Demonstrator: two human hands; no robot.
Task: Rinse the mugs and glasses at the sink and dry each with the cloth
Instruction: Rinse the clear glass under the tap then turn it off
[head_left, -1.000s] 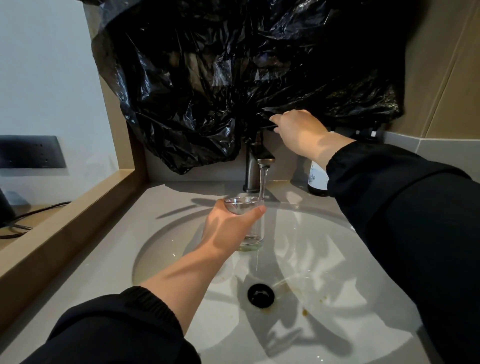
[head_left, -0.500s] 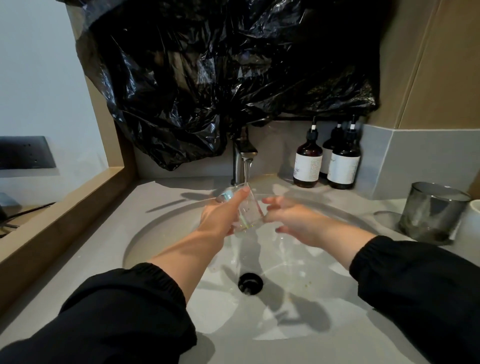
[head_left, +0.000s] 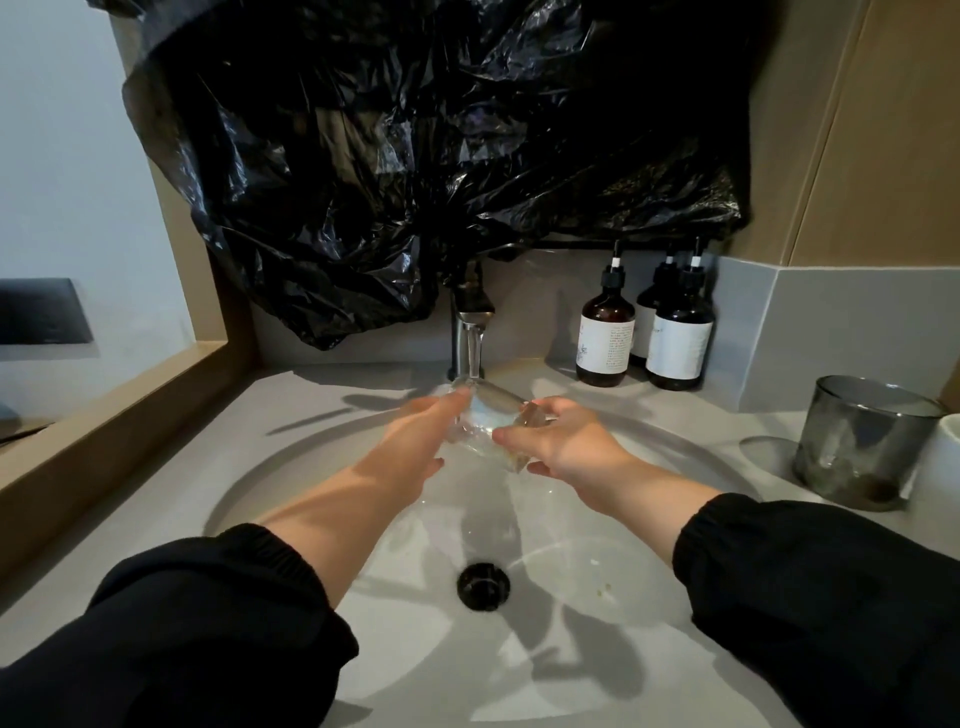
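A clear drinking glass (head_left: 485, 423) is tipped on its side under the running tap (head_left: 470, 312), over the white sink basin (head_left: 649, 561). My left hand (head_left: 421, 436) holds the glass at its mouth end, where the water stream lands. My right hand (head_left: 563, 441) grips its base end from the right. Motion blur hides the exact lie of the fingers. A smoky grey glass (head_left: 857, 441) stands on the counter at the right, and a white mug (head_left: 940, 467) shows at the frame's right edge.
A crumpled black plastic bag (head_left: 415, 156) hangs over the wall above the tap. Three brown pump bottles (head_left: 644, 332) stand behind the basin at the right. The black drain (head_left: 483, 586) sits mid-basin. A wooden ledge (head_left: 104, 415) runs along the left.
My right hand left the tap handle, came down to the basin and took hold of the glass. The glass went from upright to lying sideways under the stream.
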